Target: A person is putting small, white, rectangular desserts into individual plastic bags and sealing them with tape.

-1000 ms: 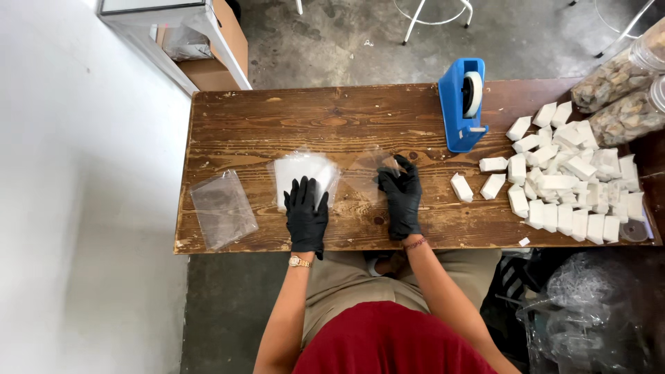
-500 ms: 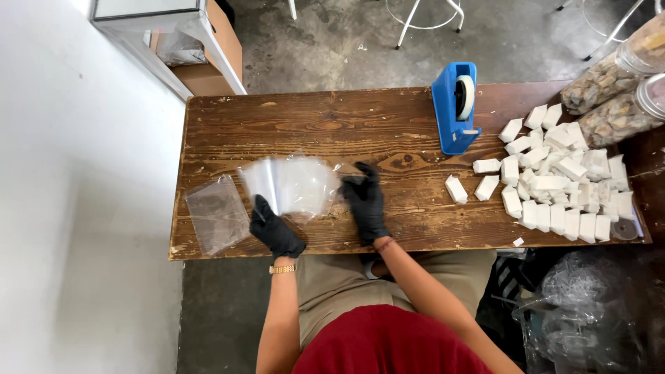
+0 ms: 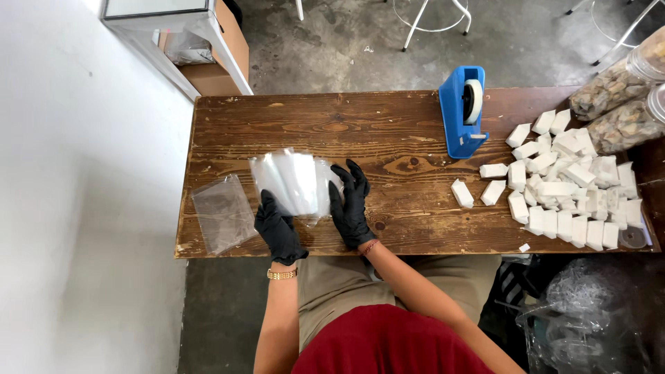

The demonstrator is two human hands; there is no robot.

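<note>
While you are sitting at the wooden table [image 3: 415, 131], both of your hands, each in a black glove, are holding a stack of clear plastic bags [image 3: 294, 181] just above the tabletop, toward the left half of the table near its front edge. Your left hand [image 3: 278, 227] is gripping the lower left corner of the stack, with the fingers curled around the edge. Your right hand [image 3: 350, 204] is lying along the right side of the stack, with the fingers extended and slightly spread, touching the plastic. The stack is appearing fanned, with several bag edges showing.

Just beside your left hand, a single clear bag [image 3: 223, 211] is lying flat on the table near the left edge, apart from the stack. A blue tape dispenser [image 3: 463, 111] is standing at the back of the table, well apart from both hands. To its right, a pile of small white blocks [image 3: 564, 183] is covering the right end of the table, and two of them are lying slightly apart from the pile, nearer to you. Two clear jars [image 3: 616, 104] with brownish contents are lying at the far right corner.
</note>
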